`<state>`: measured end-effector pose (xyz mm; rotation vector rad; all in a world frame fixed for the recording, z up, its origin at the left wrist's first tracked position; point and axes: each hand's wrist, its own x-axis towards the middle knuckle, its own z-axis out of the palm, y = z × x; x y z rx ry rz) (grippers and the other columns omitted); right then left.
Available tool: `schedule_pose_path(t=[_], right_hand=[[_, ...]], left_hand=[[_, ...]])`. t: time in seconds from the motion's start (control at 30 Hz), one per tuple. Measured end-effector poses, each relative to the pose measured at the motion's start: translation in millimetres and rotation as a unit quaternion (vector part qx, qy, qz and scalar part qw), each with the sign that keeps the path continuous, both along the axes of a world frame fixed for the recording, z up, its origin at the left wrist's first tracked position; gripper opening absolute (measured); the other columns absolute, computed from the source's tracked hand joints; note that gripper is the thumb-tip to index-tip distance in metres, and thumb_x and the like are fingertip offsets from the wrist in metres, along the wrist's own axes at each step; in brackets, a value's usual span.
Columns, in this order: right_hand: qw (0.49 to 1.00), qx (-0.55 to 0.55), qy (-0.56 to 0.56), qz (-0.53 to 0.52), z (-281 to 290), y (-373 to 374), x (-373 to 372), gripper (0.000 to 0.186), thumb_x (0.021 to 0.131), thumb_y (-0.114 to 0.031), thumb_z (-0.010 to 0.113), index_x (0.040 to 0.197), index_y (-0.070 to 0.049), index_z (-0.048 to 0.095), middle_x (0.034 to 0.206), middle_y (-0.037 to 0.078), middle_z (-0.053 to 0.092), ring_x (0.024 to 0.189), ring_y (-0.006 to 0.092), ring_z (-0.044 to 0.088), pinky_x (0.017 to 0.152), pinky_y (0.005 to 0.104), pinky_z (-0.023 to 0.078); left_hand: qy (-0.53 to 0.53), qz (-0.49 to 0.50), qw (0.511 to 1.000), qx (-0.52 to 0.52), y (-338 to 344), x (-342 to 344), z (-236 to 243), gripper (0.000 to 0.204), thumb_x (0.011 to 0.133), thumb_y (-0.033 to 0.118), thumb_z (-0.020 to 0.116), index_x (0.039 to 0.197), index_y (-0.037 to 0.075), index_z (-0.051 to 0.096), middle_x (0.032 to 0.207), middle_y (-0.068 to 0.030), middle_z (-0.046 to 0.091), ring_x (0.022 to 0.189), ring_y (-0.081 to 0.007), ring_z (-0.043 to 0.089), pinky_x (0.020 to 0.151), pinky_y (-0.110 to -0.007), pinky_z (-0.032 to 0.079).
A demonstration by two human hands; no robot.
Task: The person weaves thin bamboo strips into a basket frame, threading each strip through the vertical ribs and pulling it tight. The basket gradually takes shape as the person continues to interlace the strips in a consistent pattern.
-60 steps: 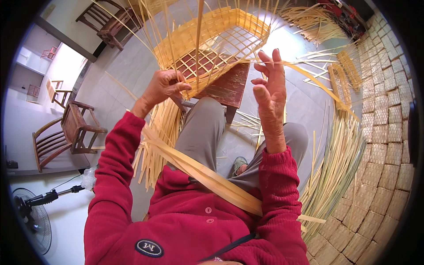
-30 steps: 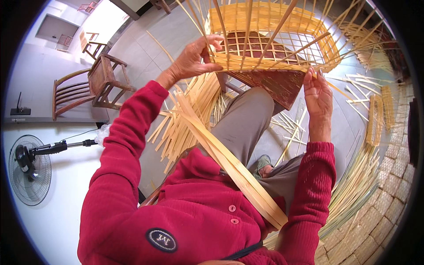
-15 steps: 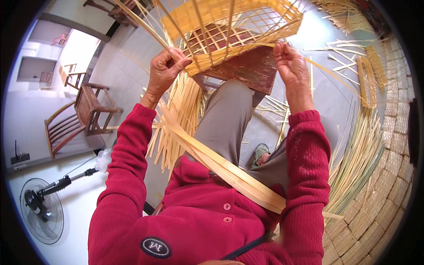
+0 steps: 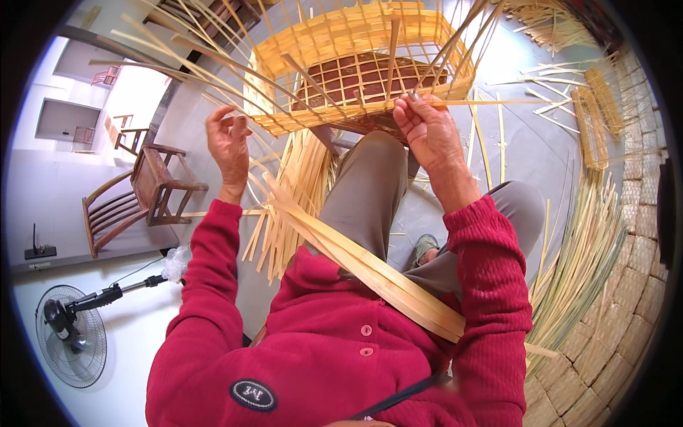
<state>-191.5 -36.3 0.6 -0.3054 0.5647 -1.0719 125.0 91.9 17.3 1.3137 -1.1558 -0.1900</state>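
A half-woven yellow bamboo basket [image 4: 313, 39], with an open lattice bottom and long upright stakes, sits in front of me on a reddish-brown wooden stool [image 4: 334, 82]. At the middle of its near wall, my right hand [image 4: 432, 139] pinches a thin bamboo strip [image 4: 491, 102], whose free length runs off to the right. My left hand [image 4: 229, 146] is by the near left corner, thumb and fingers curled together among the stakes. What lies between those fingers is too fine to make out. A bundle of flat bamboo strips [image 4: 377, 274] rests across my lap.
More strips [image 4: 295, 192] hang beside my left knee. Long thin splints [image 4: 576, 249] lie on the right, near woven panels [image 4: 592, 128] and stacked woven blocks [image 4: 619, 313]. At left are a wooden chair [image 4: 153, 185] and a standing fan [image 4: 71, 334].
The basket has shifted and tilted, showing more of its lattice bottom. My left hand has moved left and down, off the near wall; my right hand has slid left along that wall with the strip.
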Motion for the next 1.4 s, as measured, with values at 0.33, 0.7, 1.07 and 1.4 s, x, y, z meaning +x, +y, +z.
schedule_pose_path(t=[0.33,0.7,1.07,1.4], right_hand=[[1.000,-0.019,0.006,0.009,-16,16,-3,0.013,0.096,-0.001,0.067,0.093,-0.014,0.063,0.103,0.010,0.073,0.092,0.0207,0.069,0.085,0.0365,0.058],[0.996,-0.069,-0.051,-0.006,-19,30,-2,0.017,0.095,0.008,0.058,0.102,-0.008,0.059,0.109,0.011,0.068,0.098,0.0230,0.068,0.091,0.0357,0.058],[0.953,-0.272,0.101,0.084,17,8,-5,0.047,0.100,-0.013,0.065,0.145,-0.008,0.053,0.137,0.007,0.062,0.111,0.0122,0.065,0.091,0.0261,0.057],[0.914,-0.299,0.267,-0.067,17,15,10,0.021,0.103,-0.027,0.066,0.106,-0.006,0.063,0.101,0.001,0.065,0.089,0.0061,0.058,0.081,0.0201,0.047]], left_hand=[[-0.418,-0.198,0.886,-0.023,-40,-122,19,0.030,0.084,0.000,0.074,0.112,0.004,0.068,0.109,-0.0117,0.070,0.089,-0.0292,0.072,0.074,-0.037,0.060],[-0.429,-0.167,0.887,0.023,-70,-129,11,0.026,0.084,0.004,0.074,0.109,0.006,0.069,0.100,-0.0101,0.067,0.088,-0.0290,0.069,0.072,-0.036,0.058],[-0.213,-0.298,0.930,0.033,-94,-113,26,0.010,0.091,0.005,0.071,0.096,0.005,0.062,0.085,-0.0071,0.056,0.077,-0.0248,0.059,0.068,-0.036,0.048],[-0.167,-0.303,0.937,0.051,-101,-125,27,0.010,0.091,0.004,0.073,0.094,0.003,0.063,0.083,-0.0061,0.057,0.074,-0.0184,0.057,0.066,-0.032,0.048]])
